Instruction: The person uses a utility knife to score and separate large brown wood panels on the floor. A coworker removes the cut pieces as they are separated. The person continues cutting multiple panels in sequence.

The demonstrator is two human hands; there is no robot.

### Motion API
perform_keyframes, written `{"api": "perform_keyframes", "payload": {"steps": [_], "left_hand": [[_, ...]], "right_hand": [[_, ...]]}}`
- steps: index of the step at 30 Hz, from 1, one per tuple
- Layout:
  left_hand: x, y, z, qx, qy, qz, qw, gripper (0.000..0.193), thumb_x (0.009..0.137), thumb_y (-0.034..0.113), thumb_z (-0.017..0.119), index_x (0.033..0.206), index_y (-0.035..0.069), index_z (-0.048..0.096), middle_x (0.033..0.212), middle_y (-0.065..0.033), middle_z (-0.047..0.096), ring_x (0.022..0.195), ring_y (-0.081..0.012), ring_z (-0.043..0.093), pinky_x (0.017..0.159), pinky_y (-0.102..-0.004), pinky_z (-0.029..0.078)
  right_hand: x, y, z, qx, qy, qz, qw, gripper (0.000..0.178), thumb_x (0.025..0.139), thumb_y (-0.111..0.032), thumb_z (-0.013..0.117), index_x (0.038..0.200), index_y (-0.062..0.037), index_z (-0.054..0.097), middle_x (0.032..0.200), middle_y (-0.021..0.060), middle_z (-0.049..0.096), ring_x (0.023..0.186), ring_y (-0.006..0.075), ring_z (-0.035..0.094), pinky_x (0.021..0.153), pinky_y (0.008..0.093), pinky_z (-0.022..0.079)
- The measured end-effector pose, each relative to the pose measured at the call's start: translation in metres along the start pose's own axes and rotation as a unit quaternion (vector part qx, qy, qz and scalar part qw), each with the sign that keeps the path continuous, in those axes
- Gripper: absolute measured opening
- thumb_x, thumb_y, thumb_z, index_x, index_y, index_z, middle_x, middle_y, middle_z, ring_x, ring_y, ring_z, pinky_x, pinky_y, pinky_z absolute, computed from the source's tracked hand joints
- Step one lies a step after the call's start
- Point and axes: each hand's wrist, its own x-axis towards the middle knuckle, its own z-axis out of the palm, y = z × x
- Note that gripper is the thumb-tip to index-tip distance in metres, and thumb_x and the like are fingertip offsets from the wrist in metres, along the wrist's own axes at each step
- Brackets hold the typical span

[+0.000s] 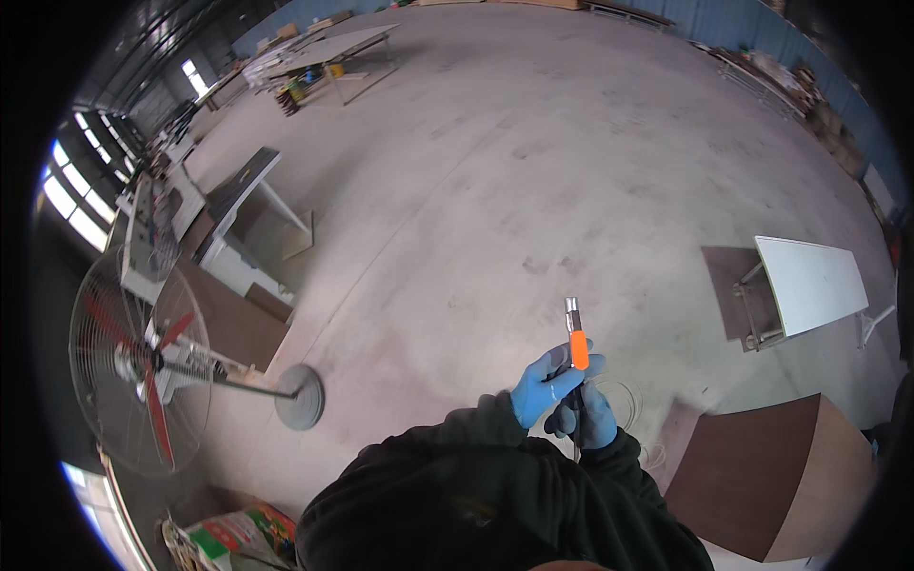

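Observation:
A slim tool (579, 350) with a silver cylindrical tip, an orange piece and a dark lower body points away from me in front of my chest. My left hand (545, 388), in a blue and grey glove, is closed around it just below the orange piece. Gloved the same way, my right hand (595, 421) grips the dark lower end, close behind the left. The fingers partly hide the tool's body. A thin pale hose or cable (624, 404) lies in loops on the floor beside my right hand.
A large caged fan (152, 362) with red blades stands at left on a round grey base (300, 397). To the right are a brown box-like panel piece (752, 476) and a white-topped table (811, 284). A workbench (243, 190) stands farther left, and a printed sack (238, 538) lies at lower left.

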Motion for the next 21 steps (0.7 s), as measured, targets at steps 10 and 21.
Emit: {"api": "perform_keyframes", "payload": {"steps": [10, 21], "left_hand": [[0.149, 0.081, -0.084, -0.008, -0.137, -0.021, 0.99, 0.045, 0.102, 0.01, 0.048, 0.146, 0.001, 0.039, 0.136, -0.0146, 0.055, 0.114, -0.0221, 0.059, 0.096, -0.0336, 0.049], [0.326, 0.11, -0.139, 0.001, -0.154, -0.135, 0.979, 0.035, 0.106, 0.025, 0.045, 0.134, 0.004, 0.049, 0.107, -0.0048, 0.064, 0.093, -0.0099, 0.058, 0.073, -0.0243, 0.045]], "right_hand": [[0.147, -0.063, 0.008, 0.021, 0.103, -0.035, 0.994, 0.042, 0.106, -0.04, 0.041, 0.106, -0.0018, 0.058, 0.067, 0.0081, 0.058, 0.06, 0.0217, 0.056, 0.061, 0.0325, 0.047], [0.301, -0.137, -0.074, 0.043, 0.148, -0.017, 0.988, 0.054, 0.102, -0.053, 0.043, 0.089, -0.0043, 0.061, 0.055, 0.0046, 0.054, 0.051, 0.0218, 0.055, 0.052, 0.0315, 0.046]]}}
